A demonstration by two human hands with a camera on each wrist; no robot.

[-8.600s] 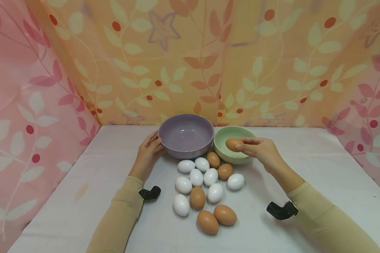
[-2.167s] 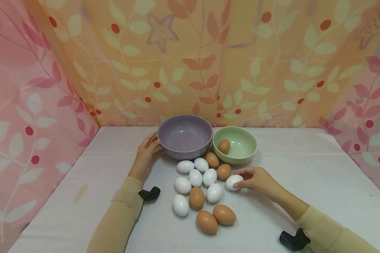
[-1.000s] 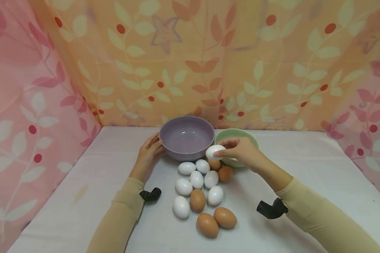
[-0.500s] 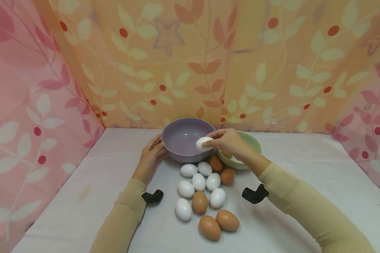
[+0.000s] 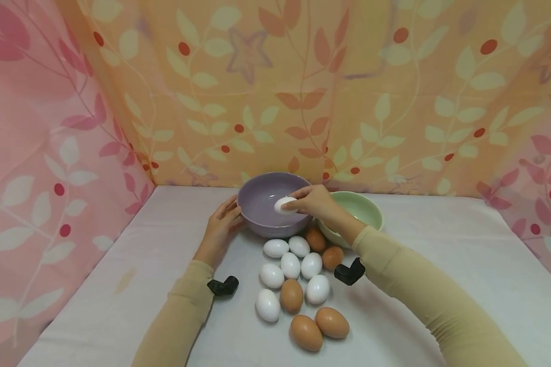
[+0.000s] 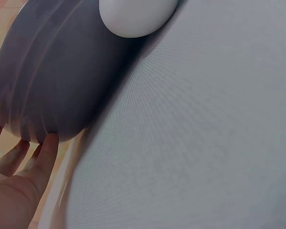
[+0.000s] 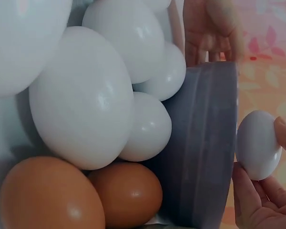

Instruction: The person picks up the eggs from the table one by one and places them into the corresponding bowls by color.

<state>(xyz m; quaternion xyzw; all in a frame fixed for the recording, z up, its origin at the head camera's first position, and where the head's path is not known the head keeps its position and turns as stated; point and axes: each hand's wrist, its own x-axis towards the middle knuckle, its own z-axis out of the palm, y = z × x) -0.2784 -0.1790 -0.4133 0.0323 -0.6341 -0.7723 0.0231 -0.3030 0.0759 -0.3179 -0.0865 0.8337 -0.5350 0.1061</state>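
My right hand pinches a white egg between thumb and fingers, over the purple bowl. In the right wrist view this egg is at the bowl's rim side, held by the fingertips. The fingertips of my left hand rest against the bowl's left outer wall; the left wrist view shows those fingers extended against it. No egg is visible inside the purple bowl. A green bowl stands just right of it, partly covered by my right hand and wrist.
Several white eggs and several brown eggs lie on the white cloth in front of the bowls. The closest touch or nearly touch the bowls. A patterned curtain rises behind the table.
Earlier a brown egg was put in the green bowl. My right hand then picked up a white egg from the cloth and carried it left over the purple bowl. My left hand stays there.
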